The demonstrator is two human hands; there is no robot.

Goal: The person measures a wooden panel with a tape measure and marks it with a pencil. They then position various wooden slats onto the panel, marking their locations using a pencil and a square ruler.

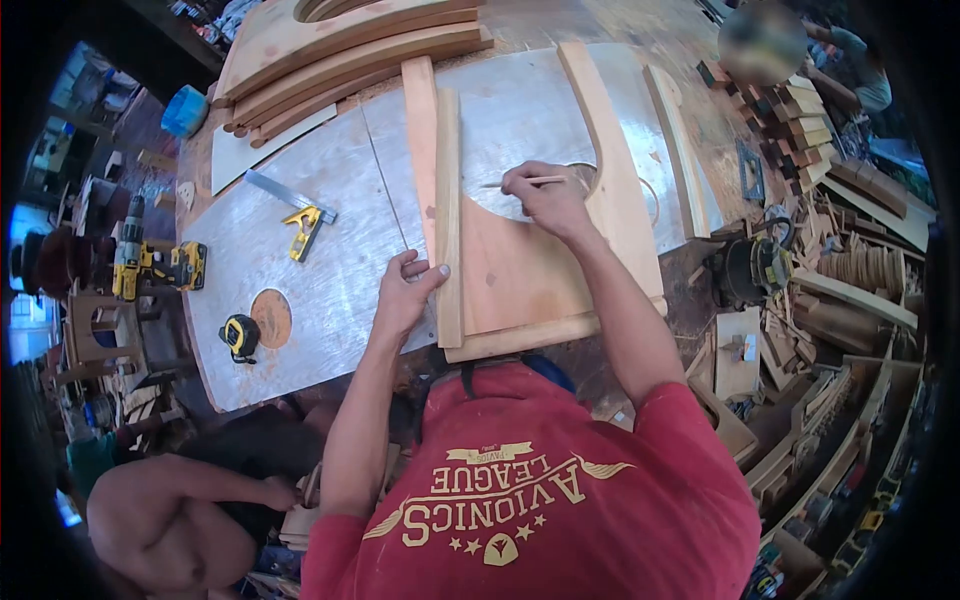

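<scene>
My right hand [550,203] is closed around a pencil [542,180], its tip pointing left over the curved cutout of a wooden panel [525,270]. My left hand [408,288] grips the left edge of a narrow wooden strip [449,220], thumb on its face near the lower end. This strip lies lengthwise along the panel's left side. Just left of it, a longer, paler board [421,150] reaches further up the table. The panel's right side is a wide curved piece [610,150], and a rail [560,333] runs along its near edge.
A combination square [303,228] and a tape measure [239,337] lie on the grey sheet [340,300] to the left. A yellow cordless drill [135,255] is at the left edge. Curved boards [360,75] are stacked behind. A power tool [745,270] sits right. Other people work nearby.
</scene>
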